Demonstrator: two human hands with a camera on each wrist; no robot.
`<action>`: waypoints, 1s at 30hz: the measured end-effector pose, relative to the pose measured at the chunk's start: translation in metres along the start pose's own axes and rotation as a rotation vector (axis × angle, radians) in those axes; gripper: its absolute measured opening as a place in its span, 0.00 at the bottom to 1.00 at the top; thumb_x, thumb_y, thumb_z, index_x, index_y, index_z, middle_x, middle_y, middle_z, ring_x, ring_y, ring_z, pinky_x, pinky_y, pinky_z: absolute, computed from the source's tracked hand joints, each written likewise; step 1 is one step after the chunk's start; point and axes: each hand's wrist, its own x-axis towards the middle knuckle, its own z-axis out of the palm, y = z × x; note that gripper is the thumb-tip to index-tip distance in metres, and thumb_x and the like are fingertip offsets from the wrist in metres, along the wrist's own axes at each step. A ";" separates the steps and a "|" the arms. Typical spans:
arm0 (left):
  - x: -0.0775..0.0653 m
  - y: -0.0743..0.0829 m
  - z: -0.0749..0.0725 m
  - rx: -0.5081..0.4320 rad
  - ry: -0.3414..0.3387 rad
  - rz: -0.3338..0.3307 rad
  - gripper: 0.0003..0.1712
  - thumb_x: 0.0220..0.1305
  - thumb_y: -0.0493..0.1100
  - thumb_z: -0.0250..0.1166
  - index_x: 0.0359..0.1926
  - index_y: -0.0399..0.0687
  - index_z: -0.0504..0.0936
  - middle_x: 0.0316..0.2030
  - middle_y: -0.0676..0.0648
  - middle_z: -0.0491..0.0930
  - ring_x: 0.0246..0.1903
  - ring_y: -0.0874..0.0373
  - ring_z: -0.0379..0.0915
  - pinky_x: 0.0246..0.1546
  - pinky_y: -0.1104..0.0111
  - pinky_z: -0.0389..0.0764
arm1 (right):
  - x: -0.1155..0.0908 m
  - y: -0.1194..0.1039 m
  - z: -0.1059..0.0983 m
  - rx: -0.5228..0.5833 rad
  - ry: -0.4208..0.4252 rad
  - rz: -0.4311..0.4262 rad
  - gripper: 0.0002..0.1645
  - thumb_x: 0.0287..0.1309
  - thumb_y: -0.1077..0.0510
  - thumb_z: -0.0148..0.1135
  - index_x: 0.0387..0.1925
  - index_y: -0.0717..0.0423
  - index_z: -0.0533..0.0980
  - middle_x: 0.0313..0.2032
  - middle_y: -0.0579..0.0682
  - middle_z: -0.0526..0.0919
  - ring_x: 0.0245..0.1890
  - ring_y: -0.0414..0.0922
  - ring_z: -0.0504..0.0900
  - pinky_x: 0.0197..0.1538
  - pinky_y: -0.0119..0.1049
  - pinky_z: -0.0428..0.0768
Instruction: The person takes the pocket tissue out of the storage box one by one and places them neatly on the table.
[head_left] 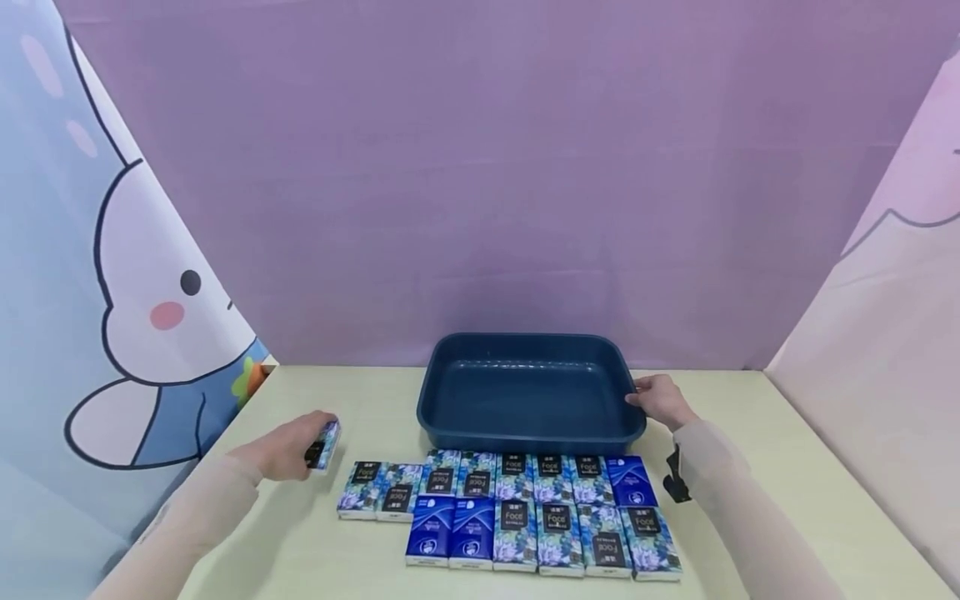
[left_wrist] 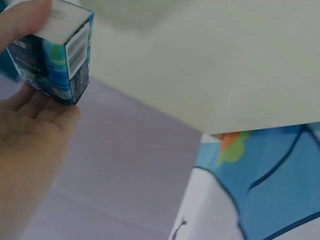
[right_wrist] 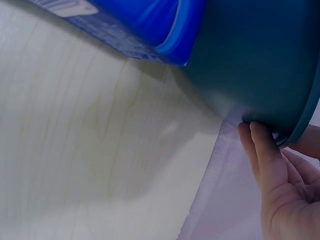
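Observation:
My left hand (head_left: pixel 285 446) grips a small floral tissue pack (head_left: pixel 326 447) at the left of the table. In the left wrist view the thumb lies over one end of that tissue pack (left_wrist: pixel 77 55), fingers beneath it, its barcode side showing. My right hand (head_left: pixel 663 400) pinches the right rim of a dark blue plastic basin (head_left: pixel 525 443). The right wrist view shows fingers (right_wrist: pixel 267 150) against the basin's outer wall (right_wrist: pixel 250 65), the thumb partly hidden behind the rim. No items show inside the basin.
Floral tissue packs (head_left: pixel 513 533) and a few blue tissue packs (head_left: pixel 472 533) lie in two rows before the basin. The upper row reaches farther left. A purple backdrop (head_left: pixel 510 183) rises behind the table (head_left: pixel 375 392), with printed cloths at both sides.

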 end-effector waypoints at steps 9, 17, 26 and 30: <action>-0.011 -0.013 0.031 -0.076 -0.130 -0.065 0.47 0.37 0.24 0.67 0.63 0.35 0.59 0.60 0.34 0.63 0.59 0.39 0.60 0.60 0.42 0.58 | 0.000 0.000 0.000 -0.012 -0.003 -0.011 0.26 0.62 0.64 0.48 0.58 0.78 0.61 0.52 0.73 0.72 0.51 0.62 0.76 0.53 0.52 0.75; -0.015 -0.010 0.036 -0.070 -0.126 -0.027 0.46 0.35 0.24 0.65 0.62 0.33 0.61 0.59 0.34 0.64 0.59 0.40 0.61 0.60 0.44 0.60 | -0.002 0.000 -0.001 -0.007 0.000 -0.015 0.26 0.63 0.64 0.48 0.58 0.78 0.61 0.52 0.73 0.72 0.50 0.61 0.76 0.53 0.52 0.75; -0.016 0.004 0.034 -0.094 -0.138 -0.004 0.48 0.30 0.23 0.65 0.60 0.34 0.63 0.56 0.37 0.68 0.53 0.45 0.65 0.59 0.45 0.64 | -0.002 -0.001 -0.001 0.005 -0.006 -0.007 0.26 0.63 0.64 0.48 0.58 0.78 0.61 0.52 0.73 0.72 0.51 0.62 0.75 0.53 0.53 0.74; -0.015 0.009 0.033 -0.104 -0.136 0.003 0.48 0.29 0.24 0.67 0.60 0.35 0.63 0.54 0.40 0.69 0.51 0.47 0.66 0.58 0.47 0.65 | -0.003 -0.001 -0.001 0.004 -0.003 -0.012 0.26 0.62 0.65 0.48 0.58 0.78 0.61 0.52 0.73 0.72 0.51 0.62 0.76 0.53 0.53 0.74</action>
